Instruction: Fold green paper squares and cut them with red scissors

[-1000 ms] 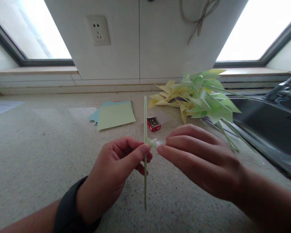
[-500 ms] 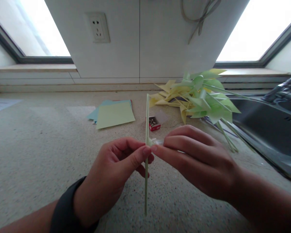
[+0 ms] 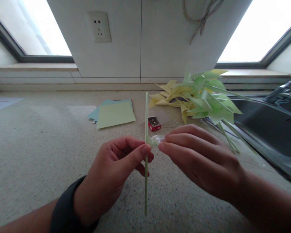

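Observation:
My left hand (image 3: 113,168) pinches a thin pale green straw (image 3: 146,113) that stands upright over the speckled countertop (image 3: 34,145). Thumb and fingers close on it near its middle. My right hand (image 3: 199,155) holds a small clear piece of tape (image 3: 157,139) against the straw, right beside my left thumb. A dark band sits on my left wrist. Behind the hands lies a pile of yellow and green paper pinwheels (image 3: 199,97) with thin sticks.
A small open red box of pins (image 3: 154,123) lies just behind the straw. Sheets of green and blue paper (image 3: 113,114) lie to the left of it. A dark sink (image 3: 271,129) with a tap is at the right. A wall socket (image 3: 99,27) sits between two windows.
The straw has risen slightly and stayed upright. My right fingertips drew close to my left thumb, then eased back a little while still holding the tape.

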Demonstrator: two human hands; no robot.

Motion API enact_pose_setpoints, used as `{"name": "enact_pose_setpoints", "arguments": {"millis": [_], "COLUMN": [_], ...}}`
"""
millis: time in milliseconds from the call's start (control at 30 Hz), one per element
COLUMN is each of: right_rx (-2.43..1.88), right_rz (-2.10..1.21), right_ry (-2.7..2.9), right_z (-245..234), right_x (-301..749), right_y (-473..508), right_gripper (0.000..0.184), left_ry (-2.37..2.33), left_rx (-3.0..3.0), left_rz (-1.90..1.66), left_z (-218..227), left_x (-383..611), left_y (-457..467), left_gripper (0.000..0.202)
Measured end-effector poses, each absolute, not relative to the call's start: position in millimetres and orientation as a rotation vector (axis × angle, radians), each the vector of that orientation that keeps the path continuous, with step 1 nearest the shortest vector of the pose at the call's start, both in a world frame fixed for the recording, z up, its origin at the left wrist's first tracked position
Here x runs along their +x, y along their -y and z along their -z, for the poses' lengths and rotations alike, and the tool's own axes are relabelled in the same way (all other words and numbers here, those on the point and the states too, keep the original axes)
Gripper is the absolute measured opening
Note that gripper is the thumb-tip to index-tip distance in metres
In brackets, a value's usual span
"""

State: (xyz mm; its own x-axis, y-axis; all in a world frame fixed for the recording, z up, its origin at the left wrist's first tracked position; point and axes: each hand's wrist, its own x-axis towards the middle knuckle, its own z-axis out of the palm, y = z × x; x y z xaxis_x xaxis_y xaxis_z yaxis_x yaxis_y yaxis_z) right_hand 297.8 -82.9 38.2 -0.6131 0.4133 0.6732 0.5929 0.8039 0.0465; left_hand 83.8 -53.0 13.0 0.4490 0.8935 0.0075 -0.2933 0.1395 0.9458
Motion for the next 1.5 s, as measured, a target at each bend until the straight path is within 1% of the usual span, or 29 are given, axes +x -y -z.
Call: {"name": "enact_pose_setpoints", "arguments": {"millis": [133, 233, 367, 467, 567, 867, 967, 1033, 1200, 1300, 1400, 1433, 1500], "right_rx": [-0.727, -0.772, -1.003, -1.096, -1.057, -0.968, -0.957, -0.971, -1.001, -0.913, -0.933, -0.956, -0.989], "right_rz": [0.365, 0.286, 0.044, -0.220, -0.461, -0.780, -0.787, -0.699, -0.089, 0.077, 0.058, -0.021, -0.301], "right_ry": [2.336, 2.287, 1.999, 1.786, 1.653, 1.529, 1.553, 1.607, 1.926, 2.040, 2.022, 1.972, 1.827], "right_z": [-40, -35, -23, -15, -12, -14, -11, -10, -15, -20, -19, -17, -14], "right_x": [299, 298, 295, 291, 288, 284, 283, 284, 291, 296, 295, 294, 290], "right_y": [84, 84, 82, 77, 71, 70, 70, 72, 80, 82, 81, 80, 78], "right_gripper": [0.019, 0.024, 0.016, 0.012, 0.014, 0.015, 0.015, 0.015, 0.023, 0.029, 0.033, 0.033, 0.034], "left_ry": [-0.681, -0.684, -0.693, -0.711, -0.725, -0.727, -0.721, -0.728, -0.770, -0.773, -0.783, -0.789, -0.798], "left_rx": [1.105, 1.090, 1.098, 1.102, 1.117, 1.135, 1.147, 1.153, 1.183, 1.183, 1.181, 1.184, 1.179], "left_rz": [-0.965, -0.972, -0.973, -0.974, -0.979, -0.981, -0.969, -0.964, -0.968, -0.985, -0.991, -0.994, -1.013], "left_z": [-13, -12, -12, -11, -11, -11, -10, -10, -11, -12, -12, -12, -11], "left_x": [84, 84, 83, 83, 83, 82, 82, 83, 84, 83, 82, 81, 80], "left_y": [52, 52, 52, 51, 50, 50, 50, 49, 49, 50, 50, 49, 48], "left_gripper": [0.013, 0.012, 0.013, 0.013, 0.013, 0.012, 0.012, 0.012, 0.013, 0.013, 0.014, 0.014, 0.013]}}
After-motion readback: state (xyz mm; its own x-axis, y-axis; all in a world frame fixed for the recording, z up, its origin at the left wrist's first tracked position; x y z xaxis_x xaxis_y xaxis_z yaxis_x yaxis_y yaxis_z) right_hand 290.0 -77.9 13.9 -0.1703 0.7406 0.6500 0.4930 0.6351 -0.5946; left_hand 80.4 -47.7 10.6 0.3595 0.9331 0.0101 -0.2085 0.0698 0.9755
